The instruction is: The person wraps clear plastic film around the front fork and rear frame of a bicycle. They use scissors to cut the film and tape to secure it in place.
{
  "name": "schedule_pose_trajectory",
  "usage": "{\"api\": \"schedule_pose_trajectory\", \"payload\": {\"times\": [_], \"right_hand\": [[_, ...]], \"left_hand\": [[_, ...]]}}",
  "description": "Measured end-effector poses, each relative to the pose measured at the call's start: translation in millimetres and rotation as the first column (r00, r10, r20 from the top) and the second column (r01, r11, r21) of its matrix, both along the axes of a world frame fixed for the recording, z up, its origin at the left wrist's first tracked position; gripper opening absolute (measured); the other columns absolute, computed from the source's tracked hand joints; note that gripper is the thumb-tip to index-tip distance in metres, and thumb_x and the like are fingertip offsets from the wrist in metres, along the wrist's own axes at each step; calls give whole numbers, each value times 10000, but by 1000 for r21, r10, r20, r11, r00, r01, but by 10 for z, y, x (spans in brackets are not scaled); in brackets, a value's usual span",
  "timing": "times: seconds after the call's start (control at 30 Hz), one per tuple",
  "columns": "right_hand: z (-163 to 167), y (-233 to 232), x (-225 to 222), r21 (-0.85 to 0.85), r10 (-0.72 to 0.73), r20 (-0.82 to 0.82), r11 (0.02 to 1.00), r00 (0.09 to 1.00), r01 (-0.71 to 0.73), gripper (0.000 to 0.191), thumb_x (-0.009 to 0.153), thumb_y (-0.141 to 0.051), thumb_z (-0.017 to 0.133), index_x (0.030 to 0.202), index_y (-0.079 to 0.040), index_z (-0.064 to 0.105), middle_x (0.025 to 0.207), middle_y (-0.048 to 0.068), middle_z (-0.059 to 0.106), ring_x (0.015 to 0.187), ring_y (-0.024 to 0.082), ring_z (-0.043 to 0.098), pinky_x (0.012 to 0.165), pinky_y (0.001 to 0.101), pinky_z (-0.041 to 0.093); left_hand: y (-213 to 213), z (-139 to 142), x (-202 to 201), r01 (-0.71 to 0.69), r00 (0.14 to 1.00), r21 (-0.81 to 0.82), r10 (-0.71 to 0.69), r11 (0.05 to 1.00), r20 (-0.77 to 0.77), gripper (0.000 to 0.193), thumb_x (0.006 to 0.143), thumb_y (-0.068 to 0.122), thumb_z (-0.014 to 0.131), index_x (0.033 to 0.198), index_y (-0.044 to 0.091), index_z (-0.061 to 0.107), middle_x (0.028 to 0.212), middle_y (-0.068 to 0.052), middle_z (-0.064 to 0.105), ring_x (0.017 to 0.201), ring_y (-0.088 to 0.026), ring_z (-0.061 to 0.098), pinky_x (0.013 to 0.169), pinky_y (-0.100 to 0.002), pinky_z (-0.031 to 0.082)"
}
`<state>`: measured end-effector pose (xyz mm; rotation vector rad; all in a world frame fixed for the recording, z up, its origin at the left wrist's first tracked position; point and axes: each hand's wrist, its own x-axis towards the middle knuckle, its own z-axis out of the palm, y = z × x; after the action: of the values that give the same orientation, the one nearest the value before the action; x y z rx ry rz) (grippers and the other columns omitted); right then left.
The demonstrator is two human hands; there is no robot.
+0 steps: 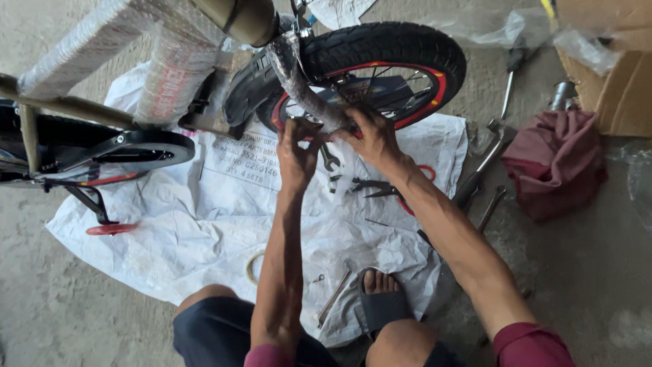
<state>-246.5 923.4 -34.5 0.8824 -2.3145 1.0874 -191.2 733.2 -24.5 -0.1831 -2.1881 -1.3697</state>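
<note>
Both hands are closed at the lower end of the wrapped fork leg [302,85]: left hand [297,151], right hand [372,136]. One front wheel [390,58], two pliers [372,188] and one red cloth [555,160] on the floor.

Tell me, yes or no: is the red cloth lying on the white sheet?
No, the red cloth lies on bare concrete floor, right of the white sheet.

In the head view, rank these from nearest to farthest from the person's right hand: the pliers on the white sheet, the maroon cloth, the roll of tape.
From the right hand:
1. pliers, just below it on the white sheet.
2. roll of tape, lower left, near the knee.
3. maroon cloth, far right on the floor.
</note>
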Motion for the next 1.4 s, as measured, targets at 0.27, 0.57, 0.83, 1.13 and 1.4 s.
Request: {"api": "schedule_pose_trajectory", "payload": {"times": [0.27, 0.57, 0.83, 1.13, 1.4], "right_hand": [[-235, -106, -100, 86, -95, -189, 990, 977, 113, 505, 831, -219, 916, 1147, -46, 562, 989, 167, 702, 855, 372, 718, 713, 468, 575], [-665, -211, -204, 142, -225, -212, 956, 951, 258, 555, 877, -221, 893, 1253, -47, 525, 1089, 178, 684, 925, 415, 694, 775, 515, 551], [-1040, -223, 749, 16, -162, -74, 986, 984, 164, 490, 858, -206, 854, 1201, -23, 555, 1063, 187, 671, 929, 403, 677, 780, 507, 545], [-17, 521, 1469, 262, 132, 400, 932, 907, -251, 394, 809, -73, 738, 1173, -12, 600, 1066, 190, 673, 976, 395, 654, 823, 503, 529], [-1051, -1807, 2341, 251, 774, 350, 465, 527, -849, 387, 765, 45, 634, 1148, -2, 640, 1069, 193, 675, 1018, 388, 634, 861, 501, 515]], "left_hand": [[-188, -177, -376, 30, 999, -164, -36, 986, -30, 35, 949, 25, 718, 916, 34, 724, 882, -85, 733, 803, -238, 699, 736, -365, 528], [404, -425, -425, -198, 975, 645, 218, 738, 50, 541, 938, -3, 707, 1422, 49, 471, 971, -57, 670, 857, -138, 641, 792, -311, 557], [942, 36, -41, -469, 883, 518, 373, 715, 283, 473, 1019, 301, 659, 1344, -21, 538, 1163, -245, 709, 1101, -360, 721, 1012, -426, 561], [717, -117, -241, -331, 938, 367, 261, 870, 227, 662, 888, 442, 725, 1403, 95, 497, 1152, -213, 734, 1081, -351, 730, 919, -387, 578], [658, -253, -390, -305, 932, 276, 226, 911, 283, 766, 839, 415, 740, 1487, 111, 468, 1050, -200, 773, 962, -366, 771, 867, -432, 606]]}}
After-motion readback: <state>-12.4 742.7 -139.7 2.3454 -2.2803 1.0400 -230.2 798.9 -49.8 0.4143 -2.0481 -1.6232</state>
